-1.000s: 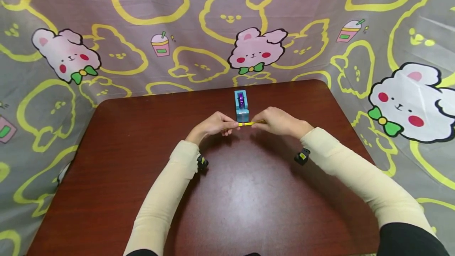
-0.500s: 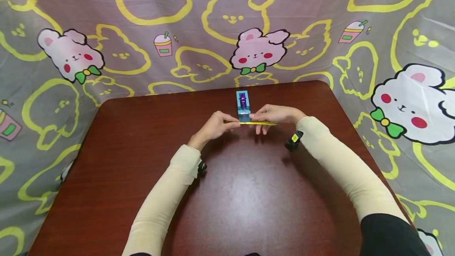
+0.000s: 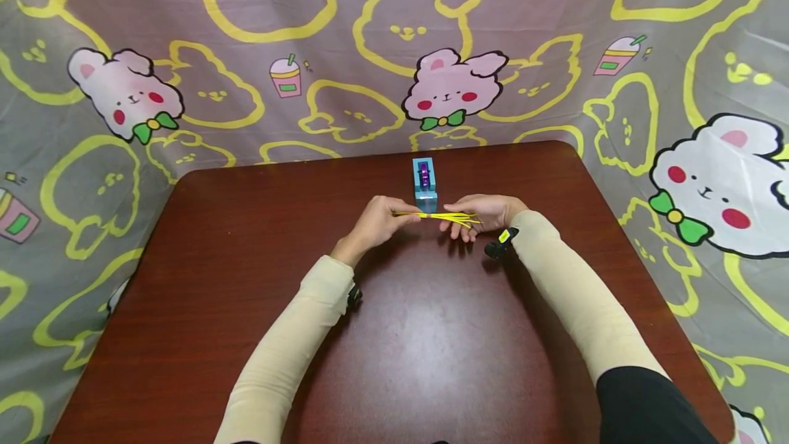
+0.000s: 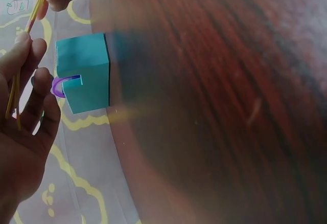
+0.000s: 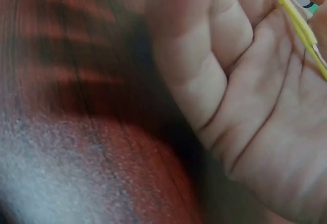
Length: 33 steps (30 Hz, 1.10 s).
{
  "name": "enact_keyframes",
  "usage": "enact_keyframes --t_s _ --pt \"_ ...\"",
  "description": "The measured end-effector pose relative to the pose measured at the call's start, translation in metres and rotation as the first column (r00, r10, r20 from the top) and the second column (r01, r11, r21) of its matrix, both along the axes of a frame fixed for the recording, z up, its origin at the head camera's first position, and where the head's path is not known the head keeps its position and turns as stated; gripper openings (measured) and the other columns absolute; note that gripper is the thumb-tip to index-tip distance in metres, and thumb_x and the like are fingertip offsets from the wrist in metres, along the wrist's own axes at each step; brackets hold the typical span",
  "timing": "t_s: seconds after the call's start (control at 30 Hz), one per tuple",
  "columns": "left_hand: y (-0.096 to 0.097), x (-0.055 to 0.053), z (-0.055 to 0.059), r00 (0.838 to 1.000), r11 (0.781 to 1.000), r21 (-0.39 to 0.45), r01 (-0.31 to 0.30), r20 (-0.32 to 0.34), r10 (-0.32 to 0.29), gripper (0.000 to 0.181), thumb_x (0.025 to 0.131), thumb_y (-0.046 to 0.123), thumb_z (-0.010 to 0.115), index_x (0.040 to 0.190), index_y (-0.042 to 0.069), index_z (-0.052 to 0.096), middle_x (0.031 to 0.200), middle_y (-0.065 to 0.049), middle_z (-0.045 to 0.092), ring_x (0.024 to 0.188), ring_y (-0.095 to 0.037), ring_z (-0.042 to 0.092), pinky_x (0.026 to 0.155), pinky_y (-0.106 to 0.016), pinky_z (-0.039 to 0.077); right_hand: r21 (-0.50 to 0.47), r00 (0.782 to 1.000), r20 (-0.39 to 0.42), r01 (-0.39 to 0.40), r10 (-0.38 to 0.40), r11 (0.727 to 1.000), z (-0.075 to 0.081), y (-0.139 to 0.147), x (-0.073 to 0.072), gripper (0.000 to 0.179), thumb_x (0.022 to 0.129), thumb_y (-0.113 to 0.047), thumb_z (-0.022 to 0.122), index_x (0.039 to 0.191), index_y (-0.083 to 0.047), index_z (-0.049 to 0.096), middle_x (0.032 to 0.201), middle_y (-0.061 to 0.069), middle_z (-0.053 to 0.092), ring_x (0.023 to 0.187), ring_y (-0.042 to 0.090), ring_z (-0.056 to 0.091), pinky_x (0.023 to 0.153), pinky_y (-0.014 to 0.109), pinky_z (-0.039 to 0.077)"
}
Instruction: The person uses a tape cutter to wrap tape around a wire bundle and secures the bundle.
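A bundle of thin yellow strands (image 3: 455, 216) stretches between the two hands, with a narrow pinkish band near its middle. My left hand (image 3: 377, 222) pinches it between thumb and fingers just left of that band. On the right, the strands fan out over my right hand (image 3: 493, 207), whose fingers are spread, with the palm partly turned up. The right wrist view shows yellow strands (image 5: 299, 22) lying across the palm. Just behind the bundle stands a blue tape dispenser (image 3: 425, 199) with a purple roll (image 3: 424, 175); its teal side also shows in the left wrist view.
The dark reddish-brown table (image 3: 259, 279) has rounded far corners. A grey curtain (image 3: 345, 12) with cartoon rabbits and yellow outlines hangs behind it and along both sides. Small black wrist cameras (image 3: 502, 244) are strapped over the beige sleeves (image 3: 573, 293).
The right hand has loosened from its grip on the bundle's right end and turned palm up. The strands there, close together before, now splay out. The left hand keeps its pinch.
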<state>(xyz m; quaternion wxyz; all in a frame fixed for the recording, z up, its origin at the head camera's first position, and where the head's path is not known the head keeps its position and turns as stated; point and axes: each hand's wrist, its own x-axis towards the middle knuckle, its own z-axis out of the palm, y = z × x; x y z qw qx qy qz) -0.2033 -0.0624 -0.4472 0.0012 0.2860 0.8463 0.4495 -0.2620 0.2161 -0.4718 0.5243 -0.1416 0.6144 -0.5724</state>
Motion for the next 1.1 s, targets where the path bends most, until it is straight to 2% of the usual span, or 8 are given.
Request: enact_keyframes --t_s 0.2,0.43,0.6,0.77,0.87,0.97,1.03,1.1 --pt "-0.001 0.002 0.0 0.999 0.999 -0.034 -0.013 -0.036 0.012 0.012 0.087 0.011 0.079 0.099 0.011 0.082 0.086 0.0 0.075 0.066 -0.009 0.054 0.054 -0.024 0.041 -0.076 1.0 -0.003 -0.012 0.012 0.997 -0.003 -0.001 0.004 0.049 0.109 -0.031 0.043 0.107 0.014 0.062 0.072 0.01 0.068 0.058 0.016 0.064 0.058 0.029 0.054" --pt "-0.004 0.004 -0.002 0.998 0.998 -0.063 -0.008 -0.061 0.004 0.013 0.088 0.011 0.079 0.101 0.01 0.082 0.083 0.0 0.073 0.065 -0.013 0.052 0.057 -0.026 0.042 -0.109 0.999 -0.029 -0.046 0.043 0.993 -0.001 -0.003 0.008 0.044 0.111 -0.025 0.039 0.11 0.015 0.06 0.066 0.006 0.057 0.056 0.017 0.056 0.057 0.032 0.051" --pt "-0.005 0.005 -0.003 0.999 0.996 -0.086 -0.038 -0.03 0.035 0.013 0.088 0.014 0.079 0.101 0.013 0.082 0.09 0.0 0.075 0.076 -0.013 0.061 0.067 -0.029 0.049 -0.05 0.994 -0.08 -0.075 0.071 0.996 0.009 -0.006 0.011 0.045 0.108 -0.027 0.047 0.118 0.015 0.058 0.065 0.006 0.052 0.057 0.019 0.053 0.061 0.035 0.051" --pt "-0.004 0.003 -0.004 0.999 0.996 -0.08 -0.03 0.012 0.031 0.016 0.089 0.02 0.079 0.102 0.012 0.082 0.094 0.001 0.076 0.084 -0.011 0.064 0.072 -0.03 0.052 0.073 0.972 -0.224 -0.055 0.071 0.996 0.027 -0.005 0.015 0.043 0.107 -0.028 0.052 0.122 0.012 0.062 0.067 0.006 0.054 0.061 0.018 0.052 0.065 0.036 0.054" --pt "-0.002 0.002 -0.004 0.999 0.998 -0.052 -0.024 0.037 0.026 0.019 0.092 0.024 0.076 0.103 0.009 0.081 0.093 -0.001 0.076 0.08 -0.013 0.066 0.068 -0.029 0.053 0.128 0.938 -0.34 -0.03 0.072 0.991 0.04 -0.005 0.019 0.04 0.106 -0.026 0.054 0.124 0.008 0.064 0.069 0.007 0.052 0.064 0.018 0.051 0.068 0.04 0.055" --pt "-0.002 -0.001 -0.003 0.995 0.999 -0.027 -0.021 0.097 0.024 0.025 0.098 0.029 0.069 0.102 0.006 0.08 0.09 -0.006 0.076 0.08 -0.019 0.069 0.069 -0.027 0.052 0.176 0.878 -0.469 -0.01 0.092 0.984 0.052 -0.006 0.024 0.035 0.105 -0.024 0.056 0.122 0.004 0.068 0.071 0.008 0.053 0.067 0.02 0.052 0.072 0.046 0.055" --pt "-0.002 -0.004 -0.002 0.985 1.0 -0.007 -0.011 0.17 0.012 0.033 0.101 0.032 0.064 0.1 0.003 0.079 0.085 -0.012 0.075 0.075 -0.028 0.067 0.063 -0.028 0.049 0.209 0.806 -0.579 -0.003 0.126 0.978 0.057 -0.008 0.027 0.03 0.104 -0.022 0.058 0.117 0.002 0.071 0.07 0.008 0.055 0.066 0.02 0.053 0.07 0.046 0.054" --pt "-0.002 -0.009 -0.002 0.967 1.0 0.004 0.007 0.254 -0.007 0.041 0.103 0.035 0.06 0.097 -0.001 0.078 0.082 -0.017 0.073 0.07 -0.033 0.063 0.058 -0.029 0.045 0.241 0.716 -0.681 0.018 0.156 0.97 0.06 -0.011 0.031 0.024 0.103 -0.02 0.061 0.112 -0.001 0.073 0.07 0.008 0.058 0.066 0.02 0.054 0.066 0.042 0.052"
